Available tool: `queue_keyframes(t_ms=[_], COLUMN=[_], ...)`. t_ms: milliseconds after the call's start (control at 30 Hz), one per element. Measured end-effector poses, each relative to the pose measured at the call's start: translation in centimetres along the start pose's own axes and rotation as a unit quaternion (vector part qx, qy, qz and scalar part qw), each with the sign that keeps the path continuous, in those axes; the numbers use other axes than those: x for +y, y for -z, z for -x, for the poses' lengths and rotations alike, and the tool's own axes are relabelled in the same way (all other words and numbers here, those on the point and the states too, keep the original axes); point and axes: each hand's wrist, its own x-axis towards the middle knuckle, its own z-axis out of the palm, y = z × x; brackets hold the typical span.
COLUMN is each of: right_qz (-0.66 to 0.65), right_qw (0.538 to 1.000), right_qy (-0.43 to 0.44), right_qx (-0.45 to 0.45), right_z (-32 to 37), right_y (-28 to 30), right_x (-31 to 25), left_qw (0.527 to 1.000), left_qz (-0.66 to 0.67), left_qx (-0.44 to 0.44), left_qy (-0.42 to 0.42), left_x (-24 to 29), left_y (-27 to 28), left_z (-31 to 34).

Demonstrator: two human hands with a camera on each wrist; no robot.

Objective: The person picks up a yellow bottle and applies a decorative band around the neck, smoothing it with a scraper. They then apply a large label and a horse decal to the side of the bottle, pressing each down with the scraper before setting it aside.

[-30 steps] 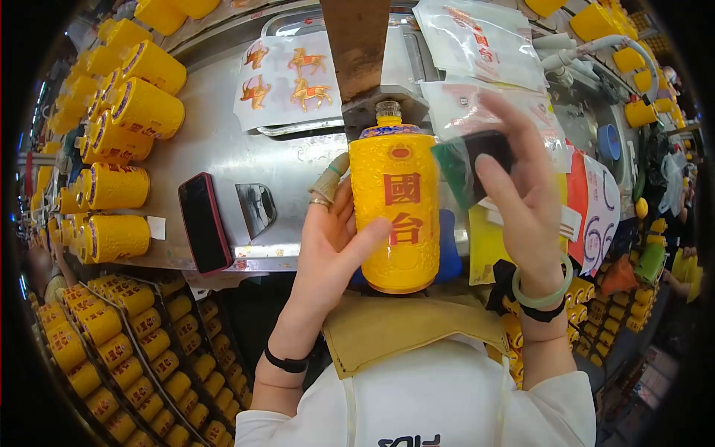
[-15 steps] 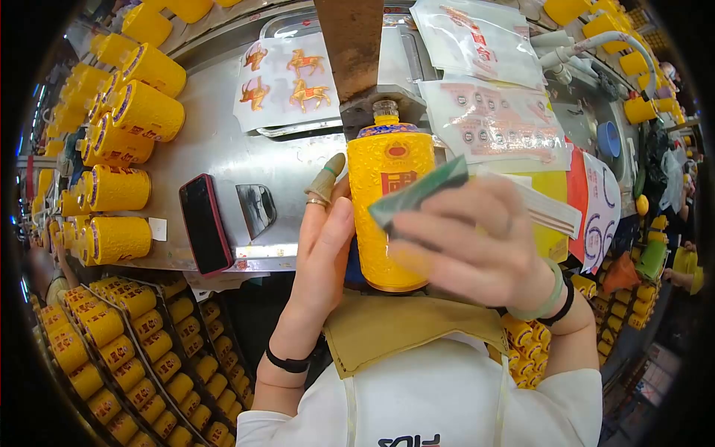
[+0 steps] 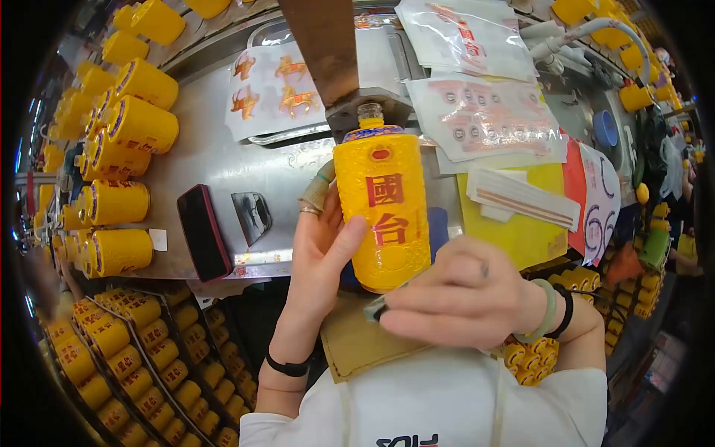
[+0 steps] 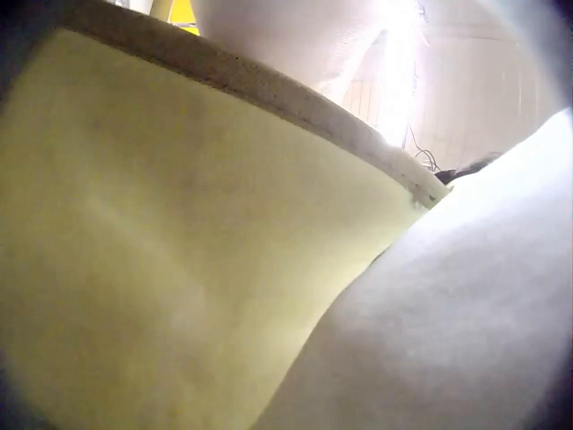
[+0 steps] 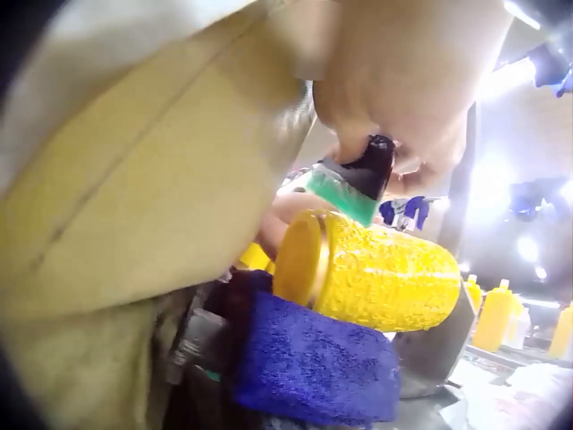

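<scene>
A yellow embossed bottle (image 3: 384, 212) with red characters lies with its neck against a metal fixture (image 3: 356, 112). My left hand (image 3: 322, 238) holds it from the left, thumb across its front. My right hand (image 3: 454, 298) is below the bottle's base, fingers curled round a small dark and green pad (image 3: 375, 310). In the right wrist view the pad (image 5: 358, 184) sits above the bottle's base (image 5: 300, 260), which rests over a blue cushion (image 5: 313, 363). The left wrist view shows only tan apron cloth (image 4: 179, 269) and white fabric.
Rows of yellow bottles (image 3: 123, 156) lie at the left of the steel table (image 3: 216, 156), more in crates (image 3: 126, 357) below. A dark phone (image 3: 203, 232), horse sticker sheets (image 3: 272, 89), label sheets (image 3: 484, 115) and a yellow sheet (image 3: 521, 231) lie around.
My right hand swung the pad down across the bottle's front, from beside its upper right to below its base. The left hand kept its hold on the bottle.
</scene>
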Motion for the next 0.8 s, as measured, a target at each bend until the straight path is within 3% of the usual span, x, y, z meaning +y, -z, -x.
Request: queue_keyframes(t_ms=[67, 100, 133, 233, 300, 400, 533, 600, 667, 733, 767, 800], right_qz=[-0.010, -0.050, -0.170, -0.227, -0.151, -0.062, 0.005, -0.078, -0.084, -0.193, -0.117, -0.116], right_qw=[0.978, 0.948, 0.867, 0.850, 0.869, 0.892, 0.891, 0.866, 0.856, 0.895, 0.937, 0.937], right_qy=[-0.198, -0.269, -0.368, -0.340, -0.385, -0.350, -0.371, -0.353, -0.361, -0.343, -0.286, -0.286], right_qx=[0.066, 0.165, 0.289, 0.331, 0.270, 0.279, 0.261, 0.346, 0.361, 0.208, 0.165, 0.166], right_z=[0.2, -0.2, -1.2, -0.7, -0.2, 0.7, 2.2, 2.4, 1.9, 1.4, 1.3, 1.3], right_y=[0.3, 0.2, -0.6, -2.2, -2.7, -3.0, -3.0, -3.0, -1.8, -0.3, -0.7, -0.8], right_x=[1.0, 1.4, 1.4, 3.7, 4.1, 4.8, 5.8, 6.0, 5.0, 3.8, 4.4, 4.9], left_qw=[0.998, 0.998, 0.998, 0.998, 0.998, 0.998, 0.998, 0.998, 0.998, 0.998, 0.998, 0.998], left_qz=[-0.056, -0.057, -0.058, -0.057, -0.066, -0.057, -0.060, -0.054, -0.056, -0.059, -0.064, -0.069], left_qx=[-0.008, -0.007, -0.010, 0.001, -0.001, 0.005, 0.002, -0.007, -0.002, -0.002, -0.001, -0.001], left_qy=[-0.020, -0.023, -0.022, -0.003, 0.002, -0.014, -0.009, -0.013, -0.006, -0.002, -0.008, -0.014], left_x=[-0.2, -0.3, -0.3, 0.0, 0.2, 0.0, 0.1, 0.1, 0.2, 0.2, 0.2, 0.2], left_y=[0.0, 0.0, -0.1, -0.3, -0.4, -0.7, -0.7, -0.7, -0.7, -0.7, -0.7, -0.7], left_z=[0.0, 0.1, 0.2, 0.3, 0.3, 0.3, 0.2, 0.2, 0.3, 0.2, 0.2, 0.2])
